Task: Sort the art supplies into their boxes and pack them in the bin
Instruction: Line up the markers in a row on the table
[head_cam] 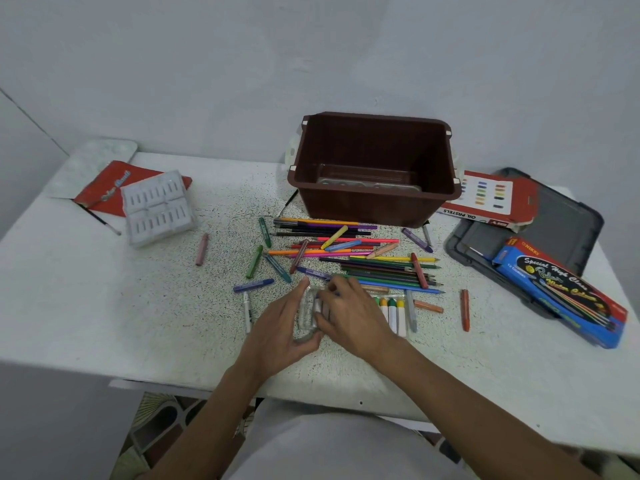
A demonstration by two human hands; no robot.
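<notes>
Early stage, I'd say. The bin point(374, 199) at the far edge holds only something flat. Pencils point(381, 268) and crayons point(254, 262) lie loose mid-table, and the blue box point(561, 296) at the right edge isn't packed. The clear case point(306, 317) sits front-centre, long axis along the front edge, its few crayons tips-away. Left hand point(280, 329) grips its left end. Right hand point(351, 315) is on top, fingers bent; can't tell its grip.
</notes>
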